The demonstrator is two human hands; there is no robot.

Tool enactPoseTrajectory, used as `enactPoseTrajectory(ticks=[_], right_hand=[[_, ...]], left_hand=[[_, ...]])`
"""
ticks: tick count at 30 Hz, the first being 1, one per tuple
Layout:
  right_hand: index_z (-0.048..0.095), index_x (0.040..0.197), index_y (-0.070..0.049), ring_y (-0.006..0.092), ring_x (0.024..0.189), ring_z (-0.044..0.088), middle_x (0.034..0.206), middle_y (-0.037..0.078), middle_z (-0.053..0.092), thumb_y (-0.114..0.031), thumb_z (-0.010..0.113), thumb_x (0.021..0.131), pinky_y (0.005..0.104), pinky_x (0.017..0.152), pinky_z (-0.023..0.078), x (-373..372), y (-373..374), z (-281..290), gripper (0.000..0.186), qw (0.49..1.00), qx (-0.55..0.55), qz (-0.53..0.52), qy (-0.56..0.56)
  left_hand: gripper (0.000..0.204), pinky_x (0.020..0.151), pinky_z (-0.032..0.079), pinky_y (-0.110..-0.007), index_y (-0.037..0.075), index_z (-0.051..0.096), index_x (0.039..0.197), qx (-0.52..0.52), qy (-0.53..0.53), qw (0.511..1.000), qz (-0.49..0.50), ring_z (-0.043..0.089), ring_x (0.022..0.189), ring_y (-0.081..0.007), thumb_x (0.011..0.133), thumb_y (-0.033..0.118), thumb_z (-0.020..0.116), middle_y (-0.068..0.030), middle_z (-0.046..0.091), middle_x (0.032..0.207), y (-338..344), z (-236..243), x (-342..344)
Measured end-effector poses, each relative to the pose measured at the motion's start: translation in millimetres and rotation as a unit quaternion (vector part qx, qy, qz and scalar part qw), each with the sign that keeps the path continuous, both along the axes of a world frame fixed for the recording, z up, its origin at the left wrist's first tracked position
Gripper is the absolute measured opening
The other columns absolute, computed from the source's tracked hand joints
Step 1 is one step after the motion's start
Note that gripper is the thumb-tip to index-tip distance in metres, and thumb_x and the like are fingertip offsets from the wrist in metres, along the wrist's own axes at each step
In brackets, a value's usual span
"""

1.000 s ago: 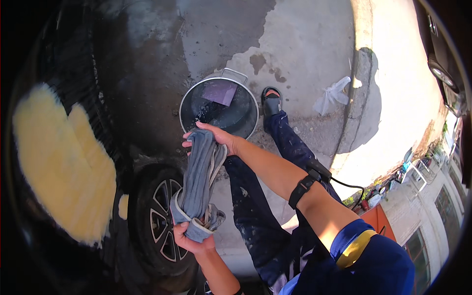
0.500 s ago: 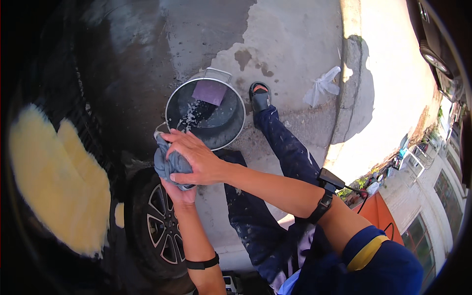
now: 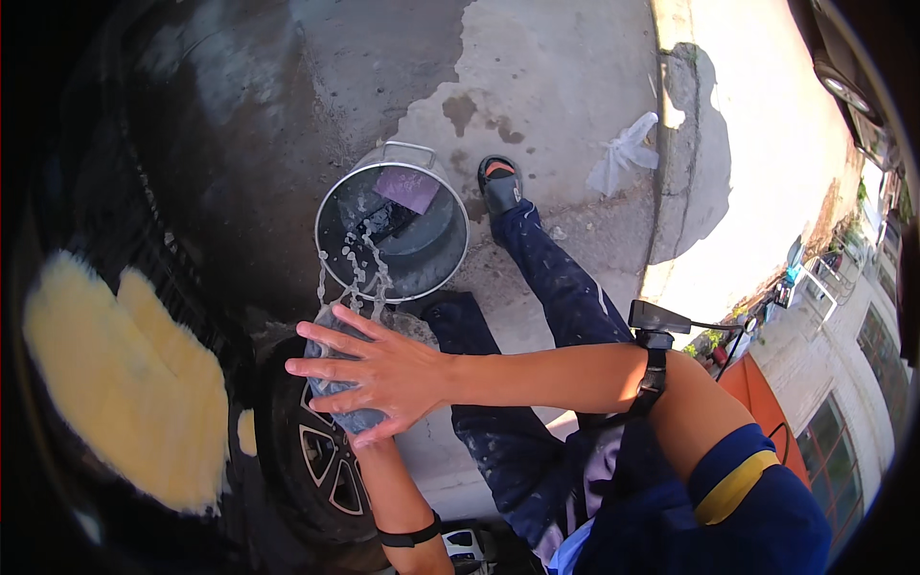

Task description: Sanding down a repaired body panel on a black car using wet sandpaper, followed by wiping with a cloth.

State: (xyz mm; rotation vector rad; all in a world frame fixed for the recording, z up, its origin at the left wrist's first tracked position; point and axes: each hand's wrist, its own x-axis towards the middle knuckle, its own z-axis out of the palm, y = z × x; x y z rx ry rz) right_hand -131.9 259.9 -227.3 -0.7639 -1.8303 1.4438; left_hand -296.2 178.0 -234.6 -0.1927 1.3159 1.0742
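Note:
A wet grey cloth [image 3: 331,370] is bunched between my hands, just to the near side of a metal bucket. My right hand [image 3: 379,372] lies across its top with the fingers stretched out and spread. Beneath it, my left hand [image 3: 370,448] holds the cloth from below; its fingers are mostly hidden. Streams of water [image 3: 356,264] run from the cloth toward the bucket [image 3: 436,254], which has a looped handle at the far side. Inside the bucket a flat purple piece [image 3: 406,189] rests near the far wall.
A car wheel [image 3: 331,460] stands close beside my left forearm, against dark bodywork with a pale yellow reflection [image 3: 125,383]. My shoe [image 3: 500,187] is right of the bucket. A white plastic bag [image 3: 623,153] lies near the kerb [image 3: 676,144]. The ground is partly wet.
Both hands and the cloth have come nearer to me, away from the bucket. My right hand has gone from curled around the cloth to spread flat over it. Water now streams out in several strands.

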Motion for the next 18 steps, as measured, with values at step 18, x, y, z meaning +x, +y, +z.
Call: enactPoseTrajectory(ticks=[18], right_hand=[[0.070,0.093,-0.021,0.0344,0.119,0.052,0.108,0.005,0.059,-0.043,0.084,0.055,0.0505,0.101,0.045,-26,-2,-12,0.046,0.996,0.067,-0.045,-0.039]], left_hand=[[0.053,0.101,0.047,-0.040,0.014,0.049,0.135,0.063,0.013,0.994,-0.092,0.048,0.127,-0.0224,0.097,0.050,0.043,-0.0048,0.050,0.134,-34,-47,-14]])
